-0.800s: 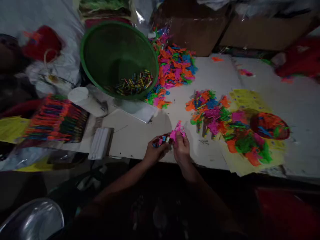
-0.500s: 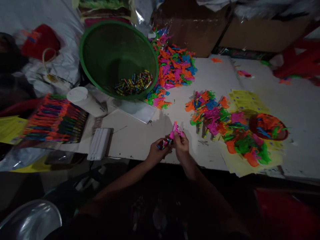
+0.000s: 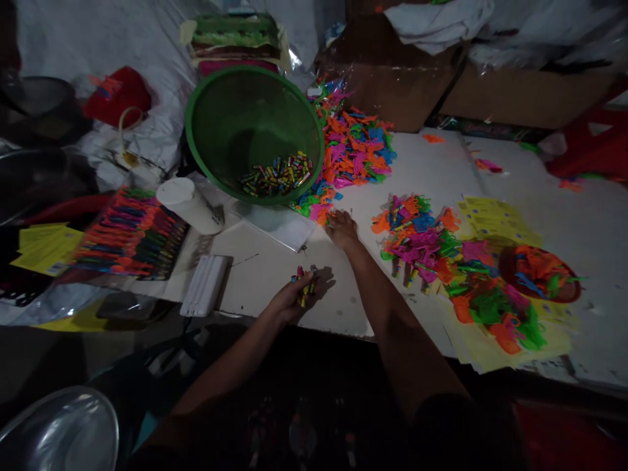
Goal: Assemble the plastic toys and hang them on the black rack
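Observation:
My left hand [image 3: 289, 299] is closed around several small, shiny, multicoloured tubes [image 3: 305, 289], just above the near part of the table. My right hand [image 3: 342, 229] reaches forward, palm down with fingers apart, at the near edge of a heap of bright plastic pieces [image 3: 356, 147] in orange, pink, blue and green. Its fingertips are by a pink and orange piece [image 3: 321, 213]; whether they touch it is hard to make out. Left of that heap, a green basket [image 3: 190, 134] holds more of the tubes [image 3: 279, 175].
A second pile of plastic pieces [image 3: 417, 245], some with tubes attached, lies to the right beside yellow printed sheets [image 3: 495, 216] and a small red basket [image 3: 572, 296]. Leftward are a white bottle [image 3: 189, 206], a white power bank-like block [image 3: 203, 286] and a packed bag of coloured pieces [image 3: 132, 232].
My hands have parted. The right one has moved forward to the heap, and the pink piece is gone from it. The left stays near the table edge with the tubes.

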The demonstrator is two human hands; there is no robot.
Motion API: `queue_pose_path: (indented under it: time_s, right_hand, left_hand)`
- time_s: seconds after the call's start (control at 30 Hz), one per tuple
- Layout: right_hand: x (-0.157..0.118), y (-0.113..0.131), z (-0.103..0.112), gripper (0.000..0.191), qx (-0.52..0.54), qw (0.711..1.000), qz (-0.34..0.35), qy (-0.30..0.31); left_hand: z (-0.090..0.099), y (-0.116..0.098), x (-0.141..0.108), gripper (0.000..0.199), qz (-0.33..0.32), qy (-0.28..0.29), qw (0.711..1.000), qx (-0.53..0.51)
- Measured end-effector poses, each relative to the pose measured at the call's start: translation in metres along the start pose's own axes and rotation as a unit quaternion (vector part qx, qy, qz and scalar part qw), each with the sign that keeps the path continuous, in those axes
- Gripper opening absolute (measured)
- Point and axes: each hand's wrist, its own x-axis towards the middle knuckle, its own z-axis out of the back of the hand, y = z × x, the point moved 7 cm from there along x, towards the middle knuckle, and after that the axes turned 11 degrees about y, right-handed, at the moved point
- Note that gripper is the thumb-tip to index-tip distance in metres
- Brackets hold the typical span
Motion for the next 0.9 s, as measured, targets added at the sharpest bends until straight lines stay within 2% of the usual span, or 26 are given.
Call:
queue_pose_path:
  time_s: [0.1,0.2,0.27,0.33,0.43,0.5,0.53,0.63,0.7,0.77,0.83,0.9]
  right_hand:
    - [-0.014,-0.003,-0.019,0.047,0.005,0.998,0.055,0.01]
    - [-0.052,-0.02,-0.028,0.048,0.038,0.993,0.11,0.001]
    - [-0.08,-0.032,-0.027,0.042,0.078,0.99,0.12,-0.011]
    - [-0.103,-0.042,-0.019,0.035,0.119,0.987,0.085,-0.063]
    - [-0.128,-0.053,-0.008,0.036,0.113,0.978,-0.087,-0.151]
    - [-0.134,-0.053,-0.009,0.046,0.083,0.971,-0.183,-0.132]
    - [-0.134,-0.05,-0.012,0.046,0.083,0.97,-0.201,-0.105]
    - [-0.131,-0.041,-0.019,0.033,0.206,0.964,-0.16,-0.053]
    - [-0.134,-0.034,-0.021,0.032,0.356,0.926,-0.112,-0.057]
    - [-0.141,-0.022,-0.023,0.034,0.488,0.87,-0.055,-0.049]
    - [-0.148,-0.006,-0.024,0.033,0.564,0.825,-0.004,-0.03]
    - [-0.155,0.005,-0.024,0.03,0.597,0.802,0.021,-0.02]
  left_hand:
    - [0.013,-0.011,-0.01,0.023,-0.042,-0.041,0.997,0.057]
    - [0.023,-0.016,-0.015,0.026,-0.072,-0.088,0.987,0.114]
    - [0.022,-0.014,-0.012,0.033,-0.082,-0.096,0.981,0.145]
    - [0.015,-0.011,-0.007,0.04,-0.099,-0.085,0.977,0.169]
    - [0.001,-0.006,0.002,0.042,-0.12,-0.047,0.97,0.208]
    - [-0.007,-0.003,0.005,0.041,-0.128,-0.024,0.966,0.224]
    - [-0.009,-0.002,0.005,0.041,-0.132,-0.016,0.965,0.227]
    - [-0.013,-0.003,0.0,0.041,-0.152,-0.007,0.963,0.222]
    - [-0.015,-0.004,-0.006,0.04,-0.158,-0.009,0.963,0.22]
    - [-0.018,-0.006,-0.011,0.04,-0.156,-0.014,0.962,0.224]
    - [-0.023,-0.008,-0.016,0.042,-0.15,-0.013,0.96,0.235]
    - [-0.03,-0.008,-0.019,0.046,-0.139,0.001,0.96,0.242]
